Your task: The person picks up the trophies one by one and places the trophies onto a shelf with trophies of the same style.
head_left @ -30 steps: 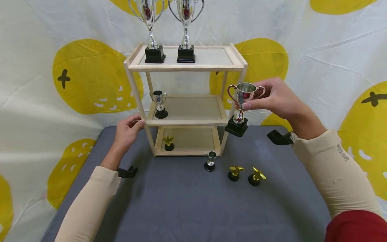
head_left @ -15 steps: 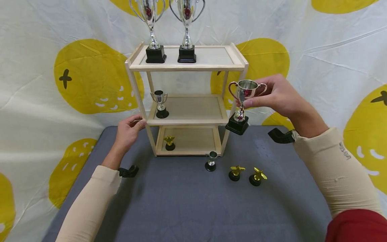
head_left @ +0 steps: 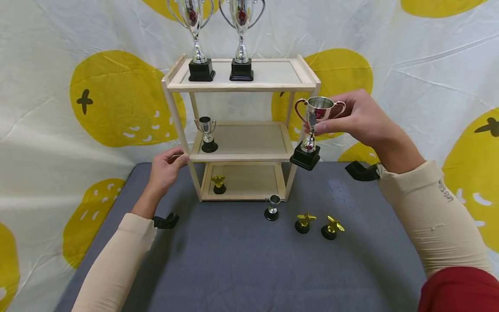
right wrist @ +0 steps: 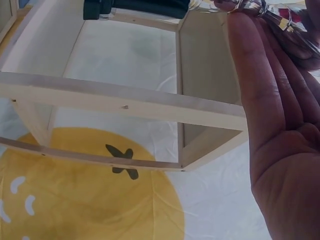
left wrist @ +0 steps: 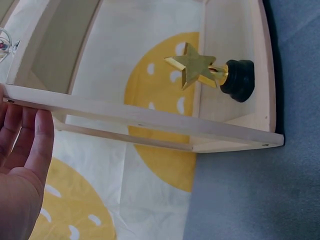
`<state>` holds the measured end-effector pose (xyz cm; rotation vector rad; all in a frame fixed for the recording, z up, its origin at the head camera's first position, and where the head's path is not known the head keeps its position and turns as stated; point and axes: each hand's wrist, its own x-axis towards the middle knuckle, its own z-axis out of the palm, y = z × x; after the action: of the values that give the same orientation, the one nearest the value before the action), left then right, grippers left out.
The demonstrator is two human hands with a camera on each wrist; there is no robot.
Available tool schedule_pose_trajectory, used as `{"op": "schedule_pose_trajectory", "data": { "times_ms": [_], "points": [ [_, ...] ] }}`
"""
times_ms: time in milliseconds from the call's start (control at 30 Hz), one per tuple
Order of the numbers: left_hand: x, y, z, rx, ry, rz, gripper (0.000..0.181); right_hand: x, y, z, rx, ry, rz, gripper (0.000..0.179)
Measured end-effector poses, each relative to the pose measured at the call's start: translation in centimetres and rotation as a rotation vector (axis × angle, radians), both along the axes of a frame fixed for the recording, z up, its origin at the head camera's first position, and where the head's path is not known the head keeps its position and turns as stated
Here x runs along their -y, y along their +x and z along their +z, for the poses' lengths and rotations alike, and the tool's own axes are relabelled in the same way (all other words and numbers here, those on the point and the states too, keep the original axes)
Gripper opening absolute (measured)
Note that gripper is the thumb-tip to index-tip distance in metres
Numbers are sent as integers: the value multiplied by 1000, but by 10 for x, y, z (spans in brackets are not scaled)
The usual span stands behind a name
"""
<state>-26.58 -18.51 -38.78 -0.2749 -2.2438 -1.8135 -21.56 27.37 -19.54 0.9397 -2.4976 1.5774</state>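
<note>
Clock read on the head view. Right hand (head_left: 360, 119): thumb in front, fingers behind, pinched together on the stem and lower bowl of a two-handled silver trophy (head_left: 314, 115). Trophy lies at 9 o'clock from the palm, held in the air above the table (head_left: 241, 260). Long axis near upright, slightly tilted: bowl toward 1, black base toward 7. Base hangs below the fingertips at 7 o'clock. Right hand plainly the nearer; wrist comes in from 4.

Key relation, my judgement: base to right front post (head_left: 290, 180). Base overlaps the post in the head view; touching or apart, cannot tell. Middle shelf (head_left: 253, 141) lies at 9 o'clock from the base, just past that post, so any shift that way depends on the base getting round it.

Farther out: table cup (head_left: 272, 206) at 7 o'clock from the trophy; near gold star (head_left: 304, 222) about 6; outer gold star (head_left: 331, 227) between 5 and 6. Shelf cup (head_left: 207, 132) upright at 9, left end of the middle shelf. Lower gold star (head_left: 218, 184) at 8, bottom shelf.

Farthest: two large trophies (head_left: 241, 54) at 10, on top. Left hand (head_left: 165, 171) between 8 and 9, thumb and fingers holding the wooden rack (head_left: 241, 88) by its left post.
</note>
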Motion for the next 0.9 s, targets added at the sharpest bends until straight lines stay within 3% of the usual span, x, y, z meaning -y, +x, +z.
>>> {"op": "schedule_pose_trajectory", "data": {
  "times_ms": [600,900],
  "points": [
    [0,1,0,-5,-19,0,36,6,-2,12,38,-123,100,16],
    [0,1,1,-3,-22,-7,36,4,-1,15,7,-72,41,14]
  ]
}}
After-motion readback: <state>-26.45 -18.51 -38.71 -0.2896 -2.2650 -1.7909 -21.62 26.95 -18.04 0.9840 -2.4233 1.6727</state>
